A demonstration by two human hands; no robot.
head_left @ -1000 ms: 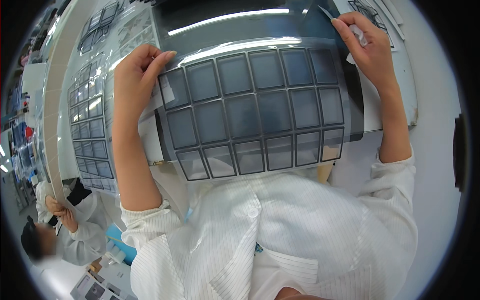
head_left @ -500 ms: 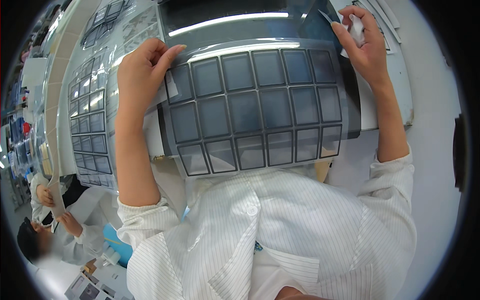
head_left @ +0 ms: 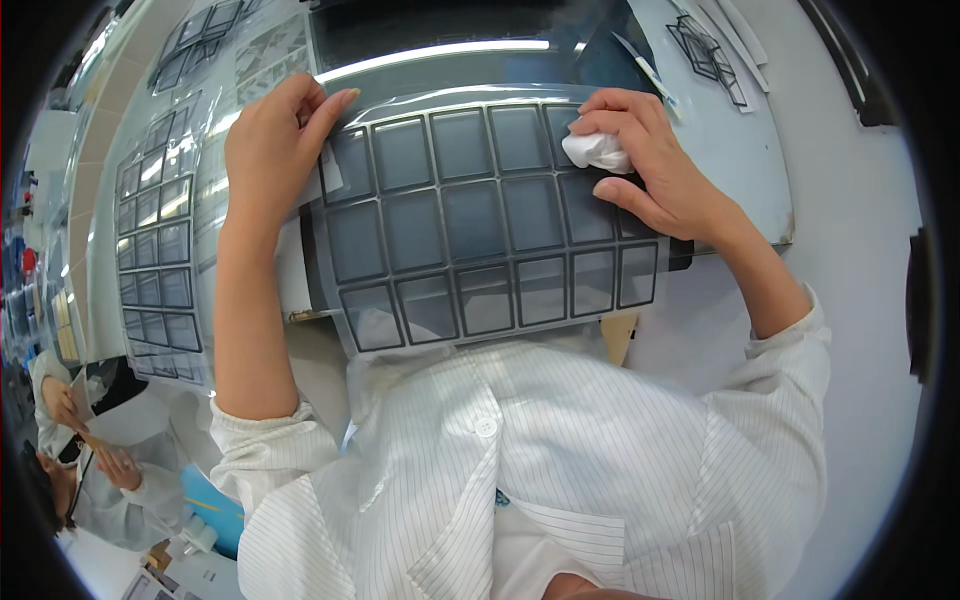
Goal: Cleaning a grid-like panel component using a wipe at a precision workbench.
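Nearby, gridded sheet (head_left: 472, 220), tabletop (head_left: 740, 175), co-worker (head_left: 135, 505)

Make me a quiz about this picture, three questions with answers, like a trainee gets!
1. What's in the right hand: (a) spoon, (b) crumpled white wad, (c) cup?
2. True or false: the left hand is by the lower-right corner of the clear sheet.
3. How many dark-edged rectangles form the sheet's bottom row?

Key: 1. b. 2. False: upper-left. 3. Six.
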